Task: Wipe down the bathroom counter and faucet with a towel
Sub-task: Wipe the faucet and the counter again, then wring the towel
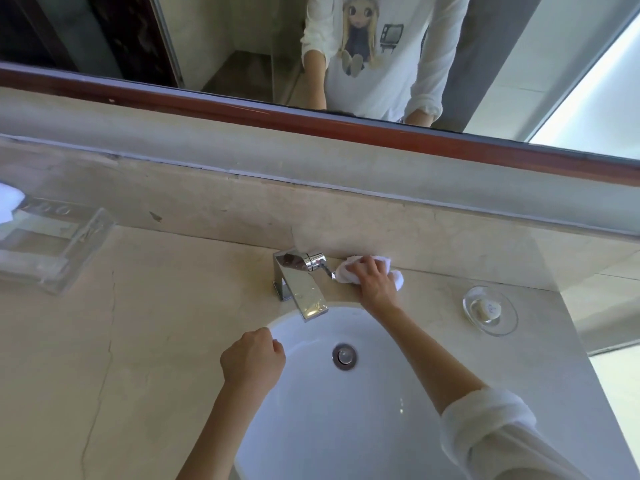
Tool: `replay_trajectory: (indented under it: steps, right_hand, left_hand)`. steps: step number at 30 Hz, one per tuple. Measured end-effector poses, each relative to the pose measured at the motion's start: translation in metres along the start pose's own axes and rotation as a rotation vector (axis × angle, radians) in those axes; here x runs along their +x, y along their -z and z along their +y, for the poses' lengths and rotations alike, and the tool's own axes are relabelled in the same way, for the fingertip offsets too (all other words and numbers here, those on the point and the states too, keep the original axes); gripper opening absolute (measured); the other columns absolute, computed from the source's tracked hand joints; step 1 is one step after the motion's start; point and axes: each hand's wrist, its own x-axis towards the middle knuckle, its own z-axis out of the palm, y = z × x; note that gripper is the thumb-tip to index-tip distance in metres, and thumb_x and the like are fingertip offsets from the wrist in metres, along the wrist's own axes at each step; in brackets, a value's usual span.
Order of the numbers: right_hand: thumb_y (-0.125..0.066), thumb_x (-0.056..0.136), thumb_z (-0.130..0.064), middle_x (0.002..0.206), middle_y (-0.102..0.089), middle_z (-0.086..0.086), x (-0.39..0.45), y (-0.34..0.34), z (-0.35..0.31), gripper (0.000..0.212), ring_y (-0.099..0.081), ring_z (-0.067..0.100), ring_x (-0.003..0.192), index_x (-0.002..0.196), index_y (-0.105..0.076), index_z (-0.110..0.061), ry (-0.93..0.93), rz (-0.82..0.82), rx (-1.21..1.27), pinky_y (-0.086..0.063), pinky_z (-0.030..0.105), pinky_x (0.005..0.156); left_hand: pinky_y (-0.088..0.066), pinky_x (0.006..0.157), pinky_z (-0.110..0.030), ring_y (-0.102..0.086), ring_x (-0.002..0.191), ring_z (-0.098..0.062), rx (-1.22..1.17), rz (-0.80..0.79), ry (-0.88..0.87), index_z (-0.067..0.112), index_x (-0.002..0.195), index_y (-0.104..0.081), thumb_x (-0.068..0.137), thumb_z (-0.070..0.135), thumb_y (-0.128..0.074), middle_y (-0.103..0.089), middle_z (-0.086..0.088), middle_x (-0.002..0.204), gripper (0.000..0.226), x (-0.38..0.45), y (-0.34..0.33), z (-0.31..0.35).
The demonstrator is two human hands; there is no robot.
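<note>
A chrome faucet [298,282] stands on the beige stone counter [145,323] behind a white oval sink [381,410]. My right hand [372,280] grips a bunched white towel [398,277] on the counter just right of the faucet's handle, close to the backsplash. My left hand [252,356] hovers over the sink's left rim with its fingers curled into a loose fist, holding nothing.
A clear glass soap dish [490,310] with a small soap sits at the counter's right. A clear acrylic tray [52,251] lies at the far left with something white beside it. A mirror [311,46] with a red-brown frame runs along the back.
</note>
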Motion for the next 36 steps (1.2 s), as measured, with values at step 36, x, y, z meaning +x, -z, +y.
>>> replay_trajectory:
  steps: [36]
  right_hand:
    - [-0.075,0.059,-0.015,0.086,-0.064,0.009,-0.02,-0.085,-0.249,0.034,-0.057,0.034,0.084,0.091,-0.066,-0.02,-0.039,0.087,-0.067,-0.051,0.038,0.06]
  left_hand:
    - [-0.041,0.072,-0.027,-0.062,0.099,-0.023,-0.12,0.08,0.114,0.016,0.103,-0.057,0.095,0.026,-0.036,-0.065,-0.002,0.107,0.025,0.002,0.025,-0.103]
